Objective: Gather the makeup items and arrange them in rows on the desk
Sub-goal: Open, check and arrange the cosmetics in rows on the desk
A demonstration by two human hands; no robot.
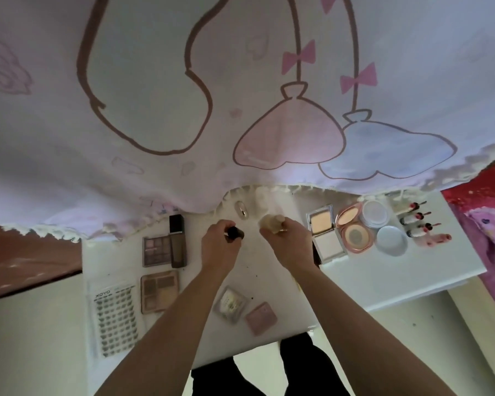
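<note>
Reaching out over the white desk [355, 278] with both bare arms. Holding a small dark bottle [235, 233] tight in the left hand [219, 247], fingers curled around it, near the far middle of the desk. Gripping a pale beige bottle [272, 222] in the right hand [287, 242], just to the right of the dark one, fingers closed on it.

Lying flat at the left: a purple eyeshadow palette [156, 250], touching a tall brown tube [178, 241] on its right, and a tan palette [159, 291] nearer, with a sheet of lashes [115, 320] at the near left. Sitting at the near middle: a clear square case [230, 304] and a small pink square case [261, 318], just beside each other.

Standing in a row at the far right: an open square compact [325, 232], a round pink compact [353, 227], a round clear jar [375, 214] with its lid [391, 240] nearer, then several lipsticks [417, 221] lined up. Hanging over the far edge: a big cartoon cloth [212, 95]
</note>
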